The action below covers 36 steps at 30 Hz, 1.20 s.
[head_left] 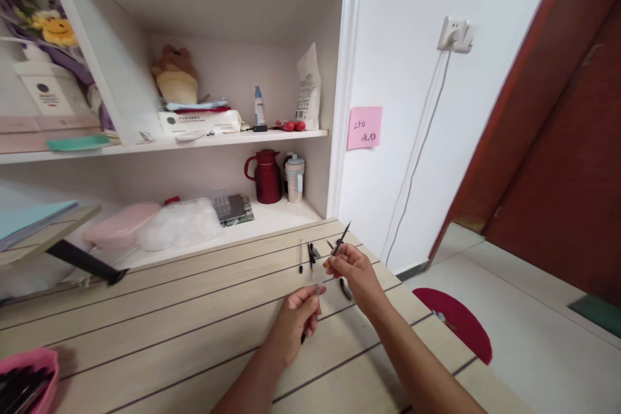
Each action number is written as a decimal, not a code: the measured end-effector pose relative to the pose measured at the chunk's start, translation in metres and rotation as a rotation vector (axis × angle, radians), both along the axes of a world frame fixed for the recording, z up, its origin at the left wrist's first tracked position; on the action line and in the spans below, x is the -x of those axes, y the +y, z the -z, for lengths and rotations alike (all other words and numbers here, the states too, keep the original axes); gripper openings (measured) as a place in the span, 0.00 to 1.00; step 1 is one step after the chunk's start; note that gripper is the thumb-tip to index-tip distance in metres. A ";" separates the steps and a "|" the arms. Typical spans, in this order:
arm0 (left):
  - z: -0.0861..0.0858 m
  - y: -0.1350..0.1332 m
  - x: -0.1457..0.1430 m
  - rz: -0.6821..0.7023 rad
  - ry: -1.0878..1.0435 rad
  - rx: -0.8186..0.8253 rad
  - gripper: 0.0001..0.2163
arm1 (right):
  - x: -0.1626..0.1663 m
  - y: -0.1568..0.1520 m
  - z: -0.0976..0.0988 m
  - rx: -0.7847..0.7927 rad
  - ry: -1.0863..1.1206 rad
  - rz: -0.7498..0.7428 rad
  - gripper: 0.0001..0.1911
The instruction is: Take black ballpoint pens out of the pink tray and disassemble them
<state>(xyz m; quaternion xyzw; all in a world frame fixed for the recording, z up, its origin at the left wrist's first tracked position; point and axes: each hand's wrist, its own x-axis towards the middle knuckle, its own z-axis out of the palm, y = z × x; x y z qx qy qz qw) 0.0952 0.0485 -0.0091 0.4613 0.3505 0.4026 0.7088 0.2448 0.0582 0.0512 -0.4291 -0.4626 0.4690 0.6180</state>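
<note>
My left hand (299, 318) is closed around a clear pen barrel (319, 289), its see-through end pointing up and a black end showing below the fingers. Pinched in my right hand (358, 273) is a slim black pen refill (342, 237), tilted, with a yellowish tip low by the fingertips. The two hands are close together over the table, the refill's tip above the barrel. Just beyond them lie a clear tube with a black end (301, 257) and several small black pen parts (312, 252). Another black pen part (345, 289) rests beside my right wrist, partly hidden.
The slatted wooden table (194, 317) meets a white shelf unit. A pink container (51, 362) of black pens stands at the lower left. On the shelf are a red jug (268, 178), a cup (294, 179) and white stuffing (179, 226). A small raised stand (63, 233) juts in at left.
</note>
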 end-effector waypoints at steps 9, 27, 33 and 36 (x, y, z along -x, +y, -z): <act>-0.001 -0.001 -0.002 -0.031 0.013 -0.016 0.19 | -0.003 0.002 0.003 -0.026 -0.020 -0.008 0.13; 0.001 0.000 -0.003 -0.060 0.025 -0.011 0.18 | -0.003 -0.002 0.003 -0.104 -0.052 -0.059 0.13; 0.003 0.001 -0.003 -0.058 0.022 -0.044 0.19 | 0.000 -0.002 0.007 -0.159 -0.080 -0.050 0.13; 0.000 0.000 -0.003 -0.108 0.003 -0.058 0.17 | 0.000 -0.002 0.007 -0.167 -0.035 0.019 0.13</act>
